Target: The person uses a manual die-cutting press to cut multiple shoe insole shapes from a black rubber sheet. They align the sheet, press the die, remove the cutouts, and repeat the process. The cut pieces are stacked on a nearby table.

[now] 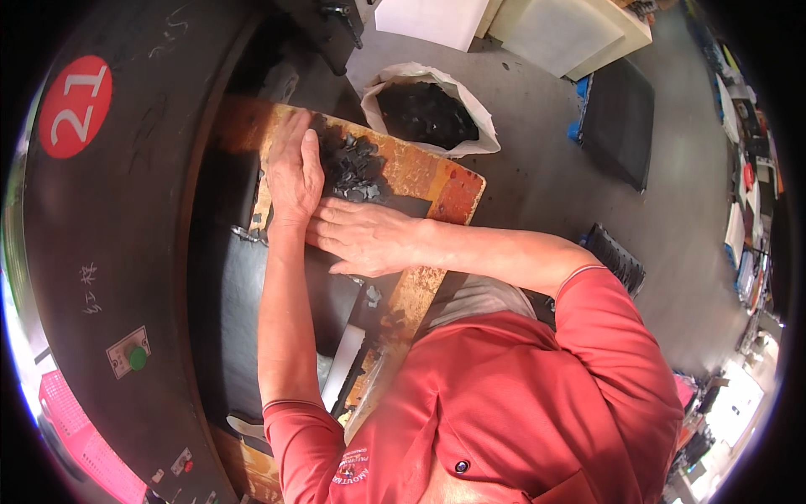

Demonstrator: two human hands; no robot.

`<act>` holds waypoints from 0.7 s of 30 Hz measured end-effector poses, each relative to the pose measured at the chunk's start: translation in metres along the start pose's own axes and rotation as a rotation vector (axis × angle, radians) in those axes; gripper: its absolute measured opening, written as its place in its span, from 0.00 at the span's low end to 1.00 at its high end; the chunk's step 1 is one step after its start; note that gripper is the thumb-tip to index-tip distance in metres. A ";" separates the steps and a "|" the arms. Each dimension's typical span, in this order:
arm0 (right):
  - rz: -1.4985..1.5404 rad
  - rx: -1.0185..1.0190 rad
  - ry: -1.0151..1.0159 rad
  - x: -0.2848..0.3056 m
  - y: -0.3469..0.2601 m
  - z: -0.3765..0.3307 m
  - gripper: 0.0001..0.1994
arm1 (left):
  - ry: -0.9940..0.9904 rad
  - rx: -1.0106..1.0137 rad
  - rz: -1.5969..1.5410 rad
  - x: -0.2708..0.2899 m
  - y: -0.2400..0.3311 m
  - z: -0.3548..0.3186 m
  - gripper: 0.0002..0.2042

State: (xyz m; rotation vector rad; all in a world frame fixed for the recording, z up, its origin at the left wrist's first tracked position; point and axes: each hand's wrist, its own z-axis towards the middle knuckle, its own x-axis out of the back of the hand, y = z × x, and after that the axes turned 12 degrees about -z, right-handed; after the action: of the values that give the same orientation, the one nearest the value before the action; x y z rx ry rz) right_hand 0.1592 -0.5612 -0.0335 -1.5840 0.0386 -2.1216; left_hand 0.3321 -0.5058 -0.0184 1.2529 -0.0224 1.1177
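Observation:
My left hand [294, 172] lies palm down on the worn wooden board [420, 164], its fingers stretched away from me and its thumb a little apart. My right hand [365, 237] reaches across from the right, its fingers flat and pointing left, their tips close to my left wrist. Beneath it is a flat black sheet [323, 281]; whether the palm presses on it I cannot tell. Just beyond my right hand sits a heap of small black scraps [357, 168]. Neither hand shows anything in its fingers.
A large dark machine body [126, 252] with a red disc [75, 107] and a green button [137, 358] stands at left. Past the board is a white bag [487, 139] of black scraps. A white strip [342, 365] lies near me. A black slab [617, 122] stands at right.

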 end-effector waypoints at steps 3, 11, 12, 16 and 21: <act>-0.067 0.008 0.003 0.008 0.016 -0.008 0.36 | -0.013 -0.006 -0.104 -0.019 0.012 0.013 0.17; -0.161 0.040 0.078 0.039 0.075 -0.024 0.23 | -0.094 0.084 -0.194 -0.080 0.034 0.069 0.17; -0.203 0.046 0.123 0.043 0.087 -0.027 0.21 | -0.097 0.099 -0.168 -0.088 0.034 0.081 0.17; -0.047 0.036 0.046 0.058 0.143 -0.039 0.15 | -0.057 0.151 -0.267 -0.109 0.033 0.115 0.19; -0.099 -0.052 0.365 0.063 0.129 -0.056 0.15 | 0.103 -0.008 -0.153 -0.043 0.018 0.080 0.17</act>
State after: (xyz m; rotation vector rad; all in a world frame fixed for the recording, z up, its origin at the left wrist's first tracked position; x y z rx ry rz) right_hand 0.1424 -0.7142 -0.0347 -1.2282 0.1400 -2.4806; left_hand 0.3412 -0.5961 0.0013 1.1687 0.1440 1.0470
